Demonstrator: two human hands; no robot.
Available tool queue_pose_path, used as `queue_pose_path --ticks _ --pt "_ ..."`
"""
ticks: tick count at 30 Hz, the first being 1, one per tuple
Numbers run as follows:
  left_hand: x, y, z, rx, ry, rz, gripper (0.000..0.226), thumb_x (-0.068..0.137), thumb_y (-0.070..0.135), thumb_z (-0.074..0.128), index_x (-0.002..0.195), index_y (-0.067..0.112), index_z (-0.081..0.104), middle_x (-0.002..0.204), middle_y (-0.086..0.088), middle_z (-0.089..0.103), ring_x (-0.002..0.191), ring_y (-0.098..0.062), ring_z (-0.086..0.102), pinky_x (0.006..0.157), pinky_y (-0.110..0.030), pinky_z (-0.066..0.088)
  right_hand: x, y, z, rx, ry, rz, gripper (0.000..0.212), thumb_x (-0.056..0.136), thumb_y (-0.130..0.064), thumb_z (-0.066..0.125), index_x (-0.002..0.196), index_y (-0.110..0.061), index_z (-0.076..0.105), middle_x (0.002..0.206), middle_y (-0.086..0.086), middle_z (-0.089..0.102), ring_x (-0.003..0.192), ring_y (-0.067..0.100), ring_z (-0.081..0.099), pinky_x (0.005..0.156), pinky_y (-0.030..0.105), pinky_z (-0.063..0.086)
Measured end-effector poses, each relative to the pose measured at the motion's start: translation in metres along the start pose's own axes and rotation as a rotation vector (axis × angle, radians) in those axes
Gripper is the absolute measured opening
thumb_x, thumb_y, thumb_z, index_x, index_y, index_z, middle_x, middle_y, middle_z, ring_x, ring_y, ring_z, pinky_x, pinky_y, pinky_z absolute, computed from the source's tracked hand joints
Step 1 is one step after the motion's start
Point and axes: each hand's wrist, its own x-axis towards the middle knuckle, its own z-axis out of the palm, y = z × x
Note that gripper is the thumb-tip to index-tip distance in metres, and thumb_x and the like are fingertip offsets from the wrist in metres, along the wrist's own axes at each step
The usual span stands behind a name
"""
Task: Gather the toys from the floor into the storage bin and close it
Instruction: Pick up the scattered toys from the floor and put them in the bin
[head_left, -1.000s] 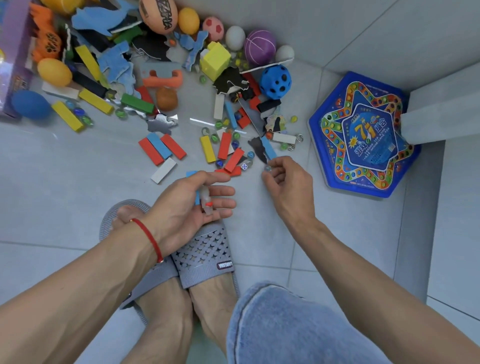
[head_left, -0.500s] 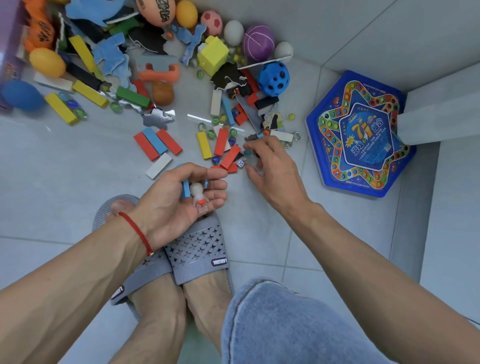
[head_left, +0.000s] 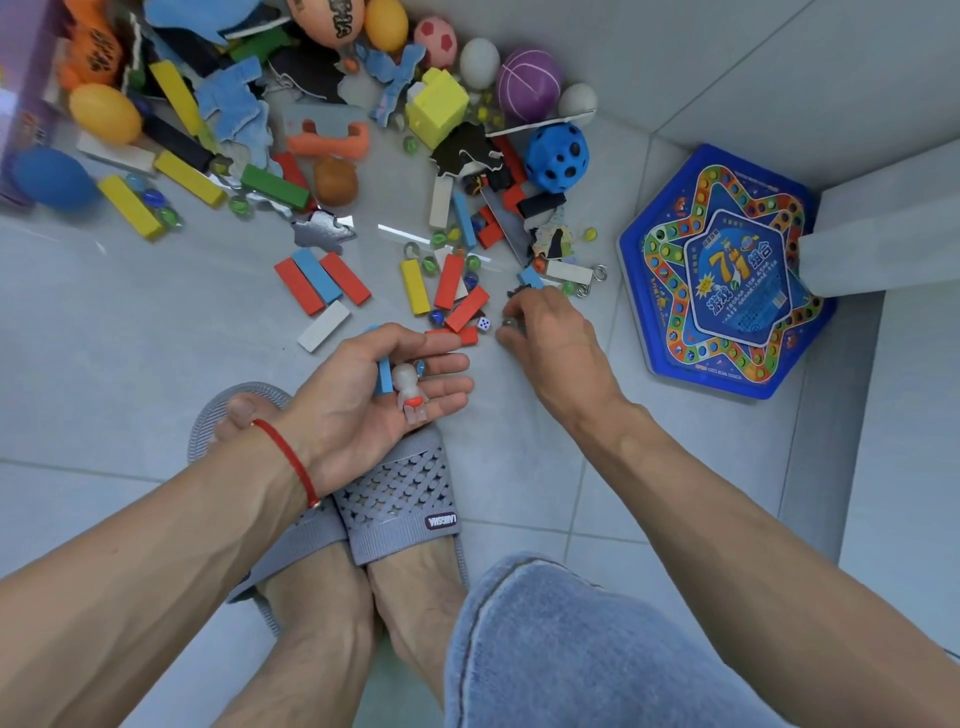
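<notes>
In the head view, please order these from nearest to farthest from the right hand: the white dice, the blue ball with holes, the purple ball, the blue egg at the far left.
From the right hand:
1. White dice, just left of its fingertips.
2. Blue ball with holes, straight beyond the hand.
3. Purple ball, behind that ball, near the wall.
4. Blue egg, far left, by the purple box.

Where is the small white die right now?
In the head view the white die lies on the floor tiles near centre, between the left hand and the right hand, just right of a slanted red block.
</notes>
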Motion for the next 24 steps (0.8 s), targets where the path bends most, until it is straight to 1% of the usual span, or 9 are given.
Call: queue_pose_path --ticks 4,7,10,12,15,17,19,21,24 --pt "0.002 -0.002 0.004 -0.016 -0.045 -0.031 0.038 0.095 0.017 0.05 0.121 -0.008 0.062 0.125 -0.026 0.064 0.109 -0.039 0.068 0.097 -0.048 0.054 -0.024 -0.033 -0.023 0.335 0.029 0.0 0.017 0.092 -0.029 0.07 0.105 -0.018 0.068 0.09 -0.007 0.064 0.071 0.004 0.062 0.068 0.025 0.054" --pt "0.001 -0.004 0.009 -0.112 -0.116 -0.031 0.032 0.093 0.013 0.049 0.119 -0.004 0.059 0.118 -0.023 0.067 0.108 -0.033 0.068 0.094 -0.049 0.054 -0.035 -0.055 -0.037 0.351 -0.05 -0.121 0.018 0.089 -0.035 0.072 0.102 -0.023 0.073 0.09 -0.01 0.067 0.08 0.001 0.06 0.071 0.01 0.044" --pt "0.002 -0.003 0.008 -0.021 -0.048 -0.021 0.038 0.096 0.02 0.048 0.114 -0.008 0.066 0.111 -0.022 0.069 0.097 -0.033 0.07 0.078 -0.039 0.06 -0.023 -0.041 -0.038 0.429 0.092 0.0 0.014 0.094 -0.037 0.067 0.093 -0.024 0.07 0.087 -0.011 0.067 0.074 0.005 0.062 0.066 0.014 0.045" --pt "0.002 -0.002 0.005 0.008 -0.007 -0.018 0.037 0.096 0.022 0.048 0.106 -0.006 0.07 0.104 -0.023 0.07 0.088 -0.032 0.071 0.07 -0.034 0.061 -0.008 -0.015 -0.031 0.296 0.244 0.098 0.014 0.095 -0.034 0.065 0.101 -0.021 0.067 0.099 -0.005 0.064 0.078 0.01 0.063 0.069 0.024 0.05" --pt "0.001 -0.001 0.002 0.019 0.002 -0.015 0.036 0.096 0.022 0.048 0.102 -0.006 0.069 0.106 -0.024 0.07 0.09 -0.033 0.07 0.07 -0.034 0.062 0.014 0.025 -0.019 0.02 0.288 0.23 0.034 0.094 -0.029 0.066 0.125 -0.017 0.057 0.126 0.007 0.05 0.093 0.026 0.064 0.076 0.035 0.052" --pt "0.001 -0.003 0.0 0.02 0.001 -0.019 0.036 0.096 0.022 0.048 0.104 -0.007 0.069 0.107 -0.025 0.07 0.092 -0.034 0.07 0.072 -0.034 0.062 0.022 0.039 -0.01 -0.069 0.279 0.25 0.04 0.094 -0.029 0.066 0.129 -0.016 0.053 0.132 0.012 0.046 0.098 0.031 0.062 0.078 0.039 0.053" --pt "0.001 -0.005 -0.001 0.022 0.002 -0.024 0.037 0.095 0.022 0.049 0.105 -0.007 0.069 0.108 -0.025 0.07 0.092 -0.034 0.07 0.074 -0.035 0.062 0.027 0.045 -0.004 -0.119 0.292 0.229 0.037 0.095 -0.027 0.065 0.127 -0.012 0.056 0.131 0.015 0.046 0.1 0.032 0.06 0.083 0.042 0.055" --pt "0.001 -0.007 -0.003 0.025 0.0 -0.029 0.037 0.094 0.023 0.05 0.104 -0.007 0.07 0.107 -0.025 0.07 0.092 -0.033 0.07 0.075 -0.035 0.062 0.029 0.047 -0.001 -0.129 0.305 0.22 0.033 0.094 -0.024 0.066 0.123 -0.009 0.058 0.128 0.016 0.047 0.099 0.031 0.059 0.083 0.038 0.054" --pt "0.0 -0.009 -0.005 0.03 0.004 -0.031 0.037 0.095 0.023 0.049 0.104 -0.006 0.07 0.105 -0.024 0.07 0.09 -0.032 0.07 0.075 -0.035 0.062 0.032 0.048 -0.001 -0.178 0.312 0.226 0.026 0.092 -0.015 0.064 0.115 -0.004 0.06 0.119 0.019 0.051 0.089 0.034 0.059 0.069 0.037 0.049"
